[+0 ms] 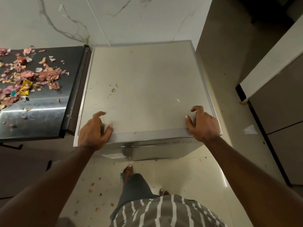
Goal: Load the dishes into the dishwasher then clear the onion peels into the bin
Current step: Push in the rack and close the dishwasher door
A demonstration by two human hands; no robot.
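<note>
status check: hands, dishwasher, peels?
Left hand and right hand both resting on the dishwasher top near its front edge, holding nothing. Door looks closed. Onion peels lie scattered on counter. Nothing blocking.

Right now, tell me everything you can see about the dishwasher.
The dishwasher is a boxy, silver-grey, metal-looking unit on the floor against the marble-look wall, right of the dark counter strewn with onion peels. Its flat top is smudged and spotted. The door looks closed, with a slim handle strip and a small lit display at its top edge. The left hand and right hand rest on the top's front corners.
</note>
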